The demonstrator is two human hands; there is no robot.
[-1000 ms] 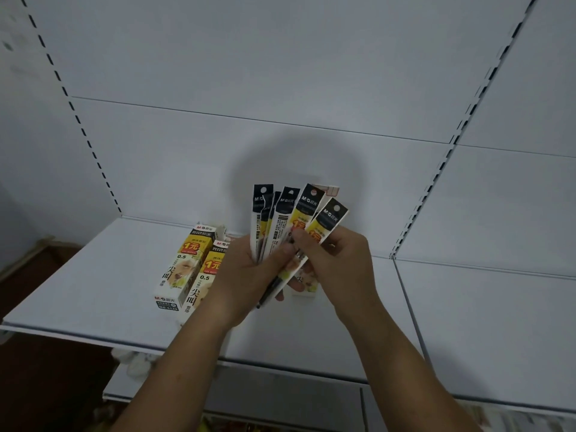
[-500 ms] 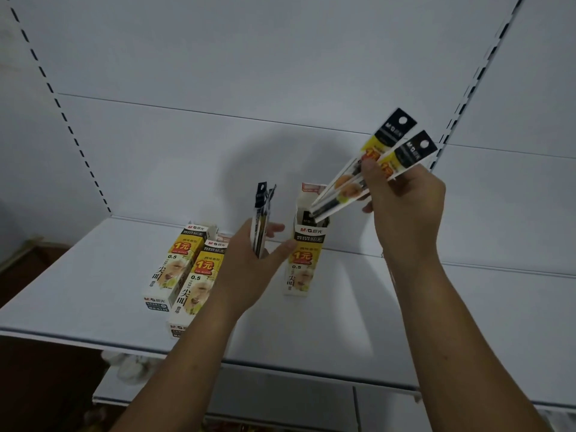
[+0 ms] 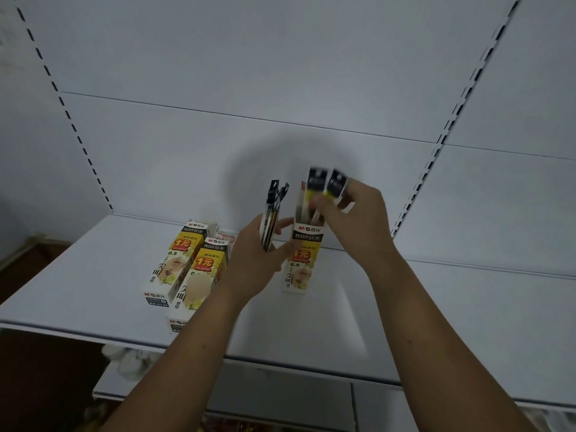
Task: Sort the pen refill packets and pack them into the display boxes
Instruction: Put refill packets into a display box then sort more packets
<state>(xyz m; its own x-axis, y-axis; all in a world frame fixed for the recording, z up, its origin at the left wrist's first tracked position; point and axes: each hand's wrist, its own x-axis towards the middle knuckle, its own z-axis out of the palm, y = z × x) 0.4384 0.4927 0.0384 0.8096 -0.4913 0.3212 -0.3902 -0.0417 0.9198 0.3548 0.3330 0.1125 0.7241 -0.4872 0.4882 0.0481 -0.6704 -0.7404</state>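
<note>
Now the right hand (image 3: 358, 222) holds two packets (image 3: 317, 180) in the upright box (image 3: 300, 266).

Right hand (image 3: 358, 222) lowered two packets (image 3: 324, 185) into upright box (image 3: 304, 260).

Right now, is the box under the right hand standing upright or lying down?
Upright. The box stands on end on the shelf, open top up, with the right hand holding two packets at its mouth.

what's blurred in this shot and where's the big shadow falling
Head view: the right hand and its two packets at the upright box are motion-blurred; the left hand holds sharper packets; a round shadow sits on the back panel behind them; the slotted uprights splay from wide-angle distortion.
</note>
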